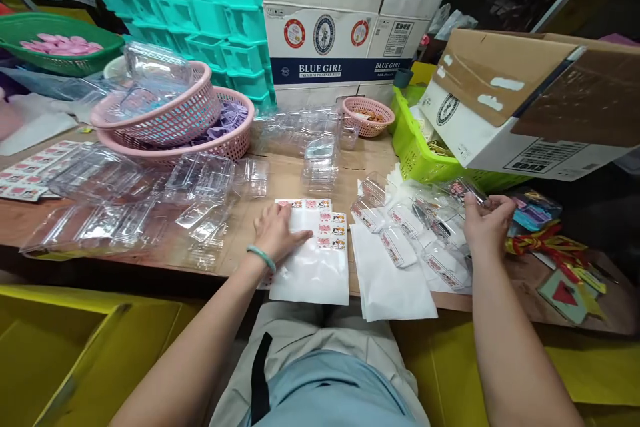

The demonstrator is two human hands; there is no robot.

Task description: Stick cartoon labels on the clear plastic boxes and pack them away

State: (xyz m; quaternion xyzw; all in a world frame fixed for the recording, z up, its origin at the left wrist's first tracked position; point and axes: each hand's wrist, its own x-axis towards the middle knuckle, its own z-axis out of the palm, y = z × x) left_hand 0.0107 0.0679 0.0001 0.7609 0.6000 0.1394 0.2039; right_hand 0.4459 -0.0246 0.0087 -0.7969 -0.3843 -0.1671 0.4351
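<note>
My left hand (278,233), a green bangle at its wrist, lies with spread fingers on a sheet of stickers (310,280). Pink and orange cartoon stickers remain along the sheet's top and right side; the lower part is bare white backing. Off to the right, my right hand (487,220) pinches a small clear plastic box (464,192) that bears a printed label. Below and left of it, several labelled clear boxes (395,247) lie in a loose pile on white paper sheets (393,287).
Clear plastic packs (100,227) cover the table's left side, before stacked pink baskets (170,127). A small pink basket (367,117) stands at the back. A cardboard box (530,100) leans over a lime-green basket (407,127). Turquoise crates (200,7) rise behind.
</note>
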